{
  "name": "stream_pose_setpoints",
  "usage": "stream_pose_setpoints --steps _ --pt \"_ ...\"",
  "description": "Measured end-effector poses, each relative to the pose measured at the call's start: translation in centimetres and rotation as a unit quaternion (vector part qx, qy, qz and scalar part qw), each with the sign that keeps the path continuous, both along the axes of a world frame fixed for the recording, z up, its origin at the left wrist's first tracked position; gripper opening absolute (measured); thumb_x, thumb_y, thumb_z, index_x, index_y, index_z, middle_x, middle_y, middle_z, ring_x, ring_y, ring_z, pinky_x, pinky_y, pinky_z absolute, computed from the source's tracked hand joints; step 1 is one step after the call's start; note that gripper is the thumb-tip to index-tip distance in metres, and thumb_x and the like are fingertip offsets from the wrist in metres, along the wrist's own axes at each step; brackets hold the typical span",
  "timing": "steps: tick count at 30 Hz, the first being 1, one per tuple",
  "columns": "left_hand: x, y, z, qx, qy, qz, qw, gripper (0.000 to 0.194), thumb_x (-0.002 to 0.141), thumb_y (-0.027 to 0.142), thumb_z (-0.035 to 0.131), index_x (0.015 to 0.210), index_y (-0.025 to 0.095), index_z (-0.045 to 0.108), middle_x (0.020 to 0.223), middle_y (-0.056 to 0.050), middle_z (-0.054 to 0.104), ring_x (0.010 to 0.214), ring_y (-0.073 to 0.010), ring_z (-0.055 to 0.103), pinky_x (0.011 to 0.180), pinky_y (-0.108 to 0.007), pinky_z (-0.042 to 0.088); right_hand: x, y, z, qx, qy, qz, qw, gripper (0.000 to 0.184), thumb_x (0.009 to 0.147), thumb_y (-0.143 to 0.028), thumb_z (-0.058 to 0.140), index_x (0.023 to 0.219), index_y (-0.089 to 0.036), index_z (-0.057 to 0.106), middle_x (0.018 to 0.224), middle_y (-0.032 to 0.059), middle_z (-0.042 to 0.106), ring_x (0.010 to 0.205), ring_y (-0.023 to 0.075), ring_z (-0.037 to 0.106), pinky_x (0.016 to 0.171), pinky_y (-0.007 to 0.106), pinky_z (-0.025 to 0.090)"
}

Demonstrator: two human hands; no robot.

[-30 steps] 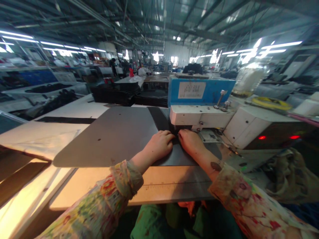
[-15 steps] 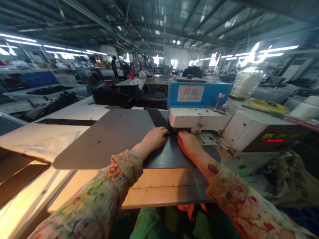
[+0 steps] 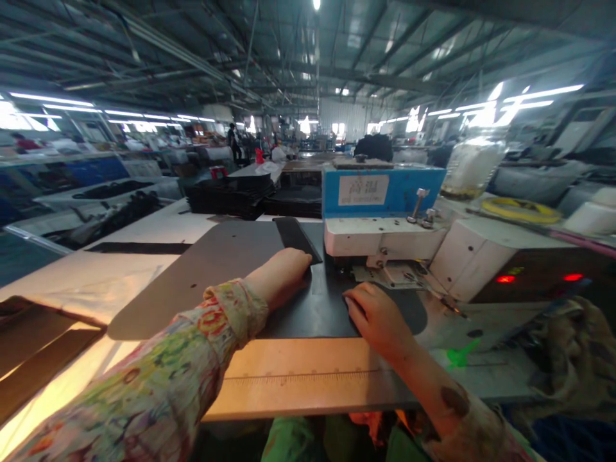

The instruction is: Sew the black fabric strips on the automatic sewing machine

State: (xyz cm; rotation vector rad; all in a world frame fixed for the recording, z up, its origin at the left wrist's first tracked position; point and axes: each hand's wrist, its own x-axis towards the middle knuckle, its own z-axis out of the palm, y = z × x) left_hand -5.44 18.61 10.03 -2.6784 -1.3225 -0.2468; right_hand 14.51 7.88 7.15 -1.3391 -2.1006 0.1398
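Observation:
A broad, smooth panel (image 3: 192,308), grey on the left and darker on the right, lies flat on the machine's table. Across it runs a black strip (image 3: 294,237), which ends under the fingers of my left hand (image 3: 283,273); they are closed on that end. To the right, my right hand (image 3: 378,314) rests low over the panel's dark part with fingers curled. Something small and dark shows at its fingertips, too small to name. Just beyond it stands the sewing machine's white head (image 3: 380,237), topped by a blue cover (image 3: 409,186). The needle area is partly hidden.
Stacked black pieces (image 3: 228,194) lie behind the panel. A printed ruler (image 3: 308,375) runs along the table's front edge. At right are a control box (image 3: 481,256) with red lights, a yellow ring (image 3: 522,208) and a clear jar (image 3: 474,163). A person (image 3: 234,142) stands far off.
My right hand has drawn back from the machine head toward me. My left hand has shifted slightly left, and the strip's end now lies clear of the head. The display's green digits have mostly gone.

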Motion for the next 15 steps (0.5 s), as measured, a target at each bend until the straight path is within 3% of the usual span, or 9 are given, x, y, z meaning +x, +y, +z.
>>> stream_pose_setpoints --steps 4,7,9,11,13,14,15 --pt "0.0 0.2 -0.4 0.030 -0.018 0.040 0.999 0.021 0.079 0.020 0.042 0.085 0.012 0.061 0.086 -0.011 0.060 0.082 -0.0211 0.056 0.076 -0.032 0.043 -0.1 -0.6 0.5 0.005 0.048 0.015 0.999 0.020 0.085 -0.017 0.040 0.092 -0.016 0.058 0.087 0.0063 0.056 0.086 0.0177 0.050 0.077 0.029 0.039" --pt "-1.2 -1.7 0.0 0.026 -0.055 0.055 0.997 0.026 0.084 0.022 0.035 0.086 0.015 0.061 0.087 -0.008 0.059 0.084 -0.0182 0.054 0.076 -0.030 0.043 0.1 -2.7 0.6 -0.049 0.164 0.040 0.984 0.020 0.085 -0.024 0.041 0.089 -0.017 0.059 0.084 0.0047 0.057 0.081 0.0155 0.052 0.072 0.026 0.040" --pt "-2.1 -5.0 0.2 -0.013 -0.103 0.035 0.994 0.025 0.085 0.025 0.036 0.083 0.017 0.059 0.084 -0.006 0.059 0.082 -0.0174 0.053 0.074 -0.030 0.044 0.3 -4.6 0.1 -0.160 0.248 0.054 0.954 0.026 0.086 -0.034 0.040 0.083 -0.018 0.060 0.074 0.0020 0.056 0.068 0.0127 0.054 0.062 0.023 0.040" --pt "-2.4 -9.8 -0.1 -0.067 -0.149 0.007 0.987 0.026 0.086 0.025 0.034 0.083 0.019 0.059 0.082 -0.006 0.057 0.081 -0.0184 0.052 0.072 -0.032 0.044 0.4 -6.2 -0.7 -0.297 0.305 0.071 0.902 0.037 0.085 -0.045 0.037 0.081 -0.017 0.061 0.065 0.0003 0.055 0.054 0.0107 0.051 0.050 0.022 0.038" --pt "-1.9 -15.1 -0.9 -0.150 -0.207 -0.018 0.967 0.026 0.086 0.026 0.033 0.088 0.024 0.059 0.082 -0.007 0.056 0.081 -0.0205 0.051 0.070 -0.036 0.044 0.2 -7.1 -1.6 -0.384 0.347 0.094 0.851 0.046 0.083 -0.054 0.035 0.076 -0.016 0.061 0.062 0.0006 0.056 0.050 0.0107 0.049 0.045 0.022 0.036" --pt "-1.3 -17.6 -1.6 -0.223 -0.256 -0.069 0.938 0.026 0.086 0.028 0.034 0.092 0.028 0.059 0.084 -0.007 0.056 0.082 -0.0210 0.052 0.070 -0.037 0.044 -0.1 -7.3 -1.9 -0.406 0.367 0.105 0.830 0.047 0.081 -0.056 0.037 0.076 -0.015 0.061 0.063 0.0012 0.057 0.052 0.0115 0.051 0.046 0.022 0.038" --pt "-0.6 -19.9 -2.3 -0.310 -0.312 -0.118 0.890 0.024 0.085 0.032 0.037 0.096 0.033 0.058 0.090 -0.008 0.056 0.085 -0.0216 0.052 0.071 -0.038 0.045 -0.4 -7.2 -2.1 -0.420 0.391 0.116 0.811 0.047 0.080 -0.056 0.039 0.077 -0.016 0.061 0.066 0.0017 0.059 0.056 0.0128 0.053 0.050 0.023 0.041"
